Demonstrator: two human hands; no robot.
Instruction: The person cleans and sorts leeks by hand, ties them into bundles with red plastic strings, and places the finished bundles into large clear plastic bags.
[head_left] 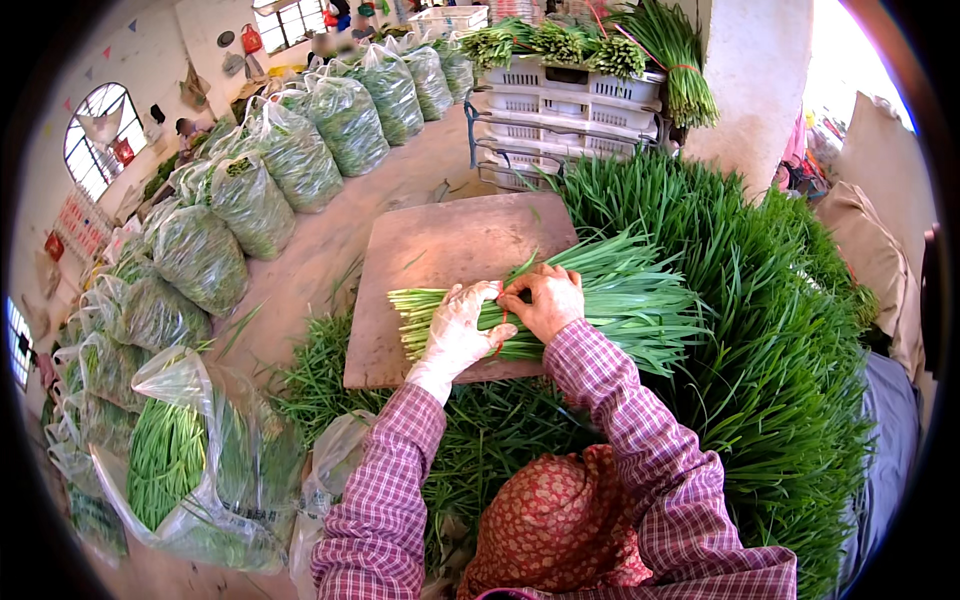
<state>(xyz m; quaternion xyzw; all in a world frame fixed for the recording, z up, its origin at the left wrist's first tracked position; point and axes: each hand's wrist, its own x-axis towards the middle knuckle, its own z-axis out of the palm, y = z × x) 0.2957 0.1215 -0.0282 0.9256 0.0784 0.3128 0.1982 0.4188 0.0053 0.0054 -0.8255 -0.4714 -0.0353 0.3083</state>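
Observation:
A bundle of garlic chives [640,300] lies across a square, worn board [440,232], pale cut stems to the left and green leaves fanning right. Around its middle runs a thin red tie [503,318]. My left hand [452,338], in a thin whitish glove, is laid over the stems, its thumb and forefinger gripping the bundle beside the tie. Just right of it, my bare right hand [548,302] has its fingertips pinched together at the tie on top. The underside of the bundle is hidden.
Loose chives [740,360] are heaped high to the right, with more below the board. Clear plastic bags [295,150] of greens line the left; an open bag [165,465] stands nearer. Stacked white crates [570,105] carry tied bundles behind. Red floral cloth [550,520] lies between my arms.

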